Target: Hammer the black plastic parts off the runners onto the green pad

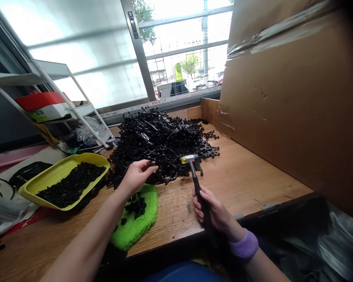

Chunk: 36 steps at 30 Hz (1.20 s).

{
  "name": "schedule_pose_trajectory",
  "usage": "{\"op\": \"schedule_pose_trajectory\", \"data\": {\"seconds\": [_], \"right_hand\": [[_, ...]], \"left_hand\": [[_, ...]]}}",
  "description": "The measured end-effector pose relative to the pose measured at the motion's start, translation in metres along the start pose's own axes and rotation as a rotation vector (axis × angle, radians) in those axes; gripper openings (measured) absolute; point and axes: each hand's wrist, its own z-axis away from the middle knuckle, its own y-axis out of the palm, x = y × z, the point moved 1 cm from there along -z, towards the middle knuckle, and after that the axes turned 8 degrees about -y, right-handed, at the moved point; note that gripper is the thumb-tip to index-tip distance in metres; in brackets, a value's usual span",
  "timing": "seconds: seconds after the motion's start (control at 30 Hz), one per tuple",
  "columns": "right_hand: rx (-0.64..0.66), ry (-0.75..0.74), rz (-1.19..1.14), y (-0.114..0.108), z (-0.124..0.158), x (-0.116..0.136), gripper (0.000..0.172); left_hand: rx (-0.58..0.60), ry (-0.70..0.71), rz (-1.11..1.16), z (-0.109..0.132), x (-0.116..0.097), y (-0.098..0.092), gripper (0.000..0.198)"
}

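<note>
Hammer (198,188), cylinder-headed, in right hand (215,206)

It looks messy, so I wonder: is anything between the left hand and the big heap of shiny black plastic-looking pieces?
Nothing visible stands between: the bare left hand is just in front of the shiny black heap. The fluffy green cloth lies nearer the person.

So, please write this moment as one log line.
left hand: near black plastic pile; right hand: gripping black-handled hammer; fuzzy green pad: under black pieces
</note>
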Motion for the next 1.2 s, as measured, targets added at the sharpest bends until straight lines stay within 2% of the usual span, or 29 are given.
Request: {"op": "schedule_pose_trajectory", "data": {"seconds": [0.1, 0.27, 0.33, 0.43, 0.57, 0.7, 0.87, 1.0, 1.1, 1.2], "right_hand": [[0.005, -0.023, -0.003, -0.002, -0.001, -0.001, 0.021], [-0.006, -0.060, 0.006, -0.005, -0.002, -0.004, 0.020], [-0.014, -0.066, 0.009, -0.006, -0.002, -0.004, 0.021], [-0.022, -0.070, 0.009, -0.007, -0.002, -0.005, 0.021], [-0.027, -0.068, 0.007, -0.007, -0.002, -0.004, 0.019], [-0.030, -0.067, 0.010, -0.005, 0.000, -0.003, 0.018], [-0.025, -0.061, 0.010, -0.005, 0.000, -0.003, 0.019], [-0.023, -0.045, 0.013, -0.007, -0.001, -0.003, 0.018], [-0.020, -0.012, 0.003, -0.006, 0.003, -0.002, 0.018], [-0.054, 0.033, -0.006, -0.006, 0.009, 0.000, 0.021]], "left_hand": [[0.058, -0.226, 0.325, -0.003, 0.003, 0.010, 0.030], [0.303, -0.462, 0.468, -0.001, 0.011, 0.043, 0.031], [0.327, -0.511, 0.489, -0.001, 0.014, 0.051, 0.032], [0.285, -0.534, 0.511, -0.003, 0.017, 0.054, 0.030], [0.252, -0.564, 0.613, -0.004, 0.016, 0.047, 0.025], [0.280, -0.598, 0.718, 0.003, 0.009, 0.039, 0.020], [0.302, -0.573, 0.769, 0.017, 0.003, 0.037, 0.015], [0.251, -0.505, 0.835, 0.030, 0.004, 0.031, 0.014], [0.142, -0.442, 0.903, 0.050, 0.008, 0.009, 0.018], [-0.010, -0.461, 0.962, 0.082, 0.022, -0.032, 0.025]]}}
